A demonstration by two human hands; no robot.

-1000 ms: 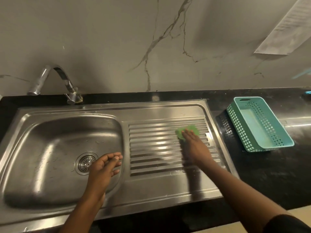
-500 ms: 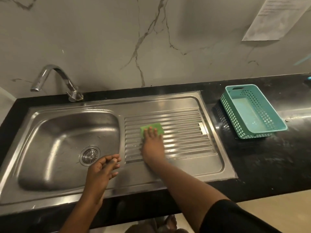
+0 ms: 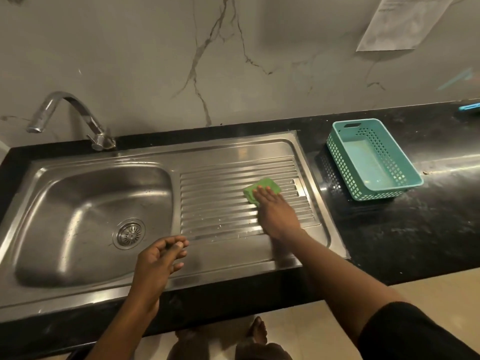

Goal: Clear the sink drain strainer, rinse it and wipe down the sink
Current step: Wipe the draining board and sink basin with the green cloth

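Since half a second ago the right hand has slid the green scrub pad from the left part of the ribbed drainboard over to its right part, so now the pad sits close to the small raised tab at the drainboard's right edge. Fingers are flat on top of the pad, pressing it down on the ribs rather than gripping around it. Left hand is pretty much where it was, hovering over the near rim of the sink with the fingers loosely curled and nothing in it.

Drain strainer is seated in the bottom of the basin, left of both hands and well apart from the pad. A few small wet specks show on the near ribs of the drainboard. Chrome tap is at the far left corner, spout curving out to the left, no water running as far as I can see.

Off to the right on the black worktop sits a teal plastic basket, near the sink's right edge but not touching it. A sheet of paper hangs on the marble wall at far right.
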